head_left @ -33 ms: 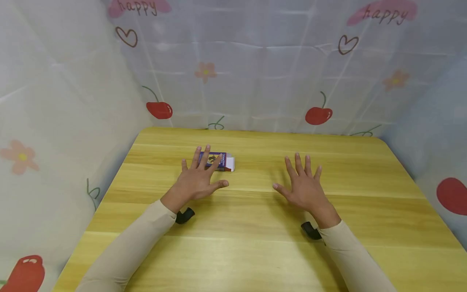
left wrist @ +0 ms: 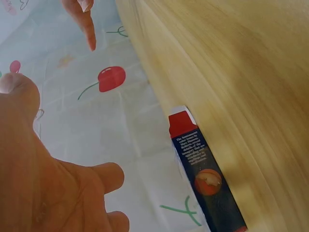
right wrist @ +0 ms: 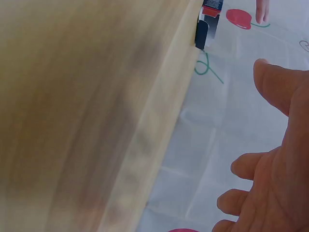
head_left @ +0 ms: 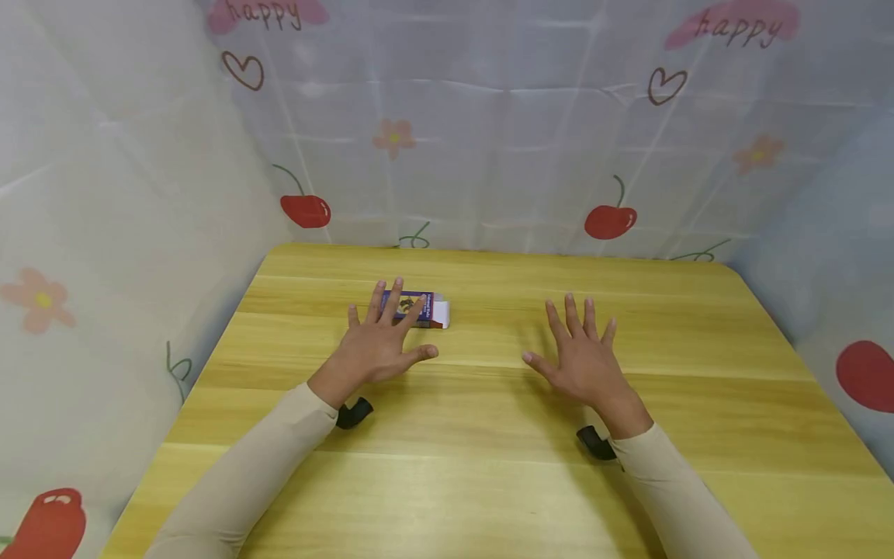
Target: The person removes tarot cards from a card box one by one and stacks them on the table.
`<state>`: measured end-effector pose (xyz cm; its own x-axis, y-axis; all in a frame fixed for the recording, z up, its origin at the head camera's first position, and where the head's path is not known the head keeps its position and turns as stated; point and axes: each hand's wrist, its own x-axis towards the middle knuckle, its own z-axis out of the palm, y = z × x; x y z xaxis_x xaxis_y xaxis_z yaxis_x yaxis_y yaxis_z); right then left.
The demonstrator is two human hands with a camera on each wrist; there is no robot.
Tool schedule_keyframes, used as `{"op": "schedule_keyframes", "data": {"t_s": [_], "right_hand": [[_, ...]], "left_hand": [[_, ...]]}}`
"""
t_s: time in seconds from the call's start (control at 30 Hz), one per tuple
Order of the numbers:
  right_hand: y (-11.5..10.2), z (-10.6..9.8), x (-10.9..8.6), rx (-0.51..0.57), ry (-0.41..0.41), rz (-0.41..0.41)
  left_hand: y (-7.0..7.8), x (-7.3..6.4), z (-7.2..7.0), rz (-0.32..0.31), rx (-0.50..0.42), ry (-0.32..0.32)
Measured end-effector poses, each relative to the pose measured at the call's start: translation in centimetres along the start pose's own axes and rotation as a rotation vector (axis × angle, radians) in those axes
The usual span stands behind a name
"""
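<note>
A small dark blue and red cardboard box [head_left: 407, 303] lies flat on the table, its white end flap [head_left: 440, 312] sticking out to the right. Over the near-left part of it hovers my left hand [head_left: 377, 349], palm down with fingers spread; they hide some of the box. The left wrist view shows the printed side of the box [left wrist: 205, 179] with white text and an orange picture, apart from the hand. My right hand [head_left: 587, 363] is spread above the table to the right, holding nothing. In the right wrist view the box's opened end [right wrist: 207, 26] appears at the top.
The wooden table [head_left: 475, 466] has rounded far corners. White curtains [head_left: 489, 163] printed with cherries, flowers and hearts enclose it at the back and both sides. A black piece [head_left: 355, 413] shows beneath the left wrist, and another black piece [head_left: 595, 442] beneath the right.
</note>
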<state>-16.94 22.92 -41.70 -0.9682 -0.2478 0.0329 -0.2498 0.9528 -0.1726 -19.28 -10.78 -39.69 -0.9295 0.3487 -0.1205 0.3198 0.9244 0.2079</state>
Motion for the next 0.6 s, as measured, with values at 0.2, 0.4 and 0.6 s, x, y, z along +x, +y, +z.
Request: {"op": "schedule_keyframes", "data": {"t_s": [0.2, 0.4, 0.6], "right_hand": [[0.3, 0.7, -0.4, 0.041, -0.044, 0.023], [0.9, 1.1, -1.4, 0.118, -0.165, 0.047], [1.5, 0.9, -1.6, 0.130, -0.153, 0.021]], "left_hand": [[-0.8, 0.7, -0.2, 0.049, 0.017, 0.022], [-4.0, 3.8, -0.4, 0.025, -0.076, 0.096], [-6.9, 6.3, 0.3, 0.002, -0.172, 0.006]]}}
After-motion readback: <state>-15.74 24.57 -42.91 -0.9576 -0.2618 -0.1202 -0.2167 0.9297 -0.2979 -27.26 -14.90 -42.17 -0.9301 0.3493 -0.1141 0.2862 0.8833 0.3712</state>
